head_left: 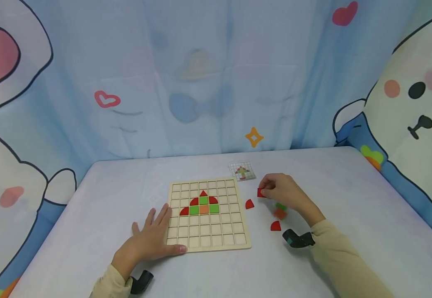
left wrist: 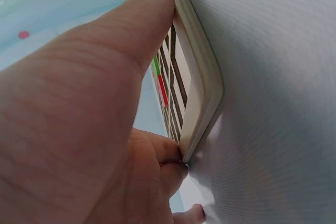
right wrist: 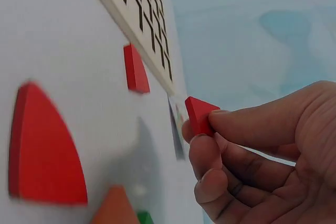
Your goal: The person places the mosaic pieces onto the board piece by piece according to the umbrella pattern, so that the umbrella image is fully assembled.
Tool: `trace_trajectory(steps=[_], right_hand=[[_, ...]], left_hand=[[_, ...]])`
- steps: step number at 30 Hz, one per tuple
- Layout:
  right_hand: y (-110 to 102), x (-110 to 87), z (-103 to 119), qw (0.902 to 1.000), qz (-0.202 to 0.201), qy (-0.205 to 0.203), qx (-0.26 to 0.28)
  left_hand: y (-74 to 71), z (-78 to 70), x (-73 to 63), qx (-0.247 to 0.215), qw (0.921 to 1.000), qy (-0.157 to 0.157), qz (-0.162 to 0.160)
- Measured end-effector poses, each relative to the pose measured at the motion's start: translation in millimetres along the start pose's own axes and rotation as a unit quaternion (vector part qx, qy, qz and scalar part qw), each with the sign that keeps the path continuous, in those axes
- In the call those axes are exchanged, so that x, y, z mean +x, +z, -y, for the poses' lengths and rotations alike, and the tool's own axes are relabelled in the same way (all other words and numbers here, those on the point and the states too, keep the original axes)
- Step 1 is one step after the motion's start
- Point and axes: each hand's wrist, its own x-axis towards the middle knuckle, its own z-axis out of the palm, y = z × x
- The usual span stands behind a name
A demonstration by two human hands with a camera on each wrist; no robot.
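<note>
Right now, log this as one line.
left fingers: touching grid board | right fingers: pinching red piece | card: near board's far corner

1. Across all views, no words, brands or numbers are showing legibly.
2. The blue curtain [head_left: 208, 41] is bearing printed symbols: a solid heart [head_left: 345, 13], an outlined heart [head_left: 105, 105], a four-pointed star [head_left: 254, 131].
3. The pattern card [head_left: 242, 171] is displaying a coloured figure on gridlines.

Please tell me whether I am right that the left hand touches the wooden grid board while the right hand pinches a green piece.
Not quite: the piece that the right hand pinches is a red piece, as the right wrist view shows. The left hand does touch the wooden grid board.
</note>
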Motion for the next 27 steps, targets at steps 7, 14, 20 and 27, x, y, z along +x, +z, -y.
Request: trace_trajectory(steps=[7, 14, 20, 27], right_hand=[[15, 8.0, 20, 0.9991, 0.019, -0.023, 0.030], [32, 15.7, 34, 0.9979, 0.025, -0.037, 0.046], [44, 16.9, 45, 0.9973, 0.035, -0.035, 0.054], [56, 16.2, 51, 0.9974, 0.042, -0.043, 0.041]], left_hand=[[0.7, 0.1, 0.5, 0.000, 1.0000, -0.001, -0.001], [1.0, 0.0, 0.5, 0.001, 1.0000, 0.000, 0.000], [0.8, -0.8, 1.2, 0.003, 1.0000, 0.000, -0.002], [0.5, -0.7, 1.3, 0.002, 1.0000, -0.004, 0.001]])
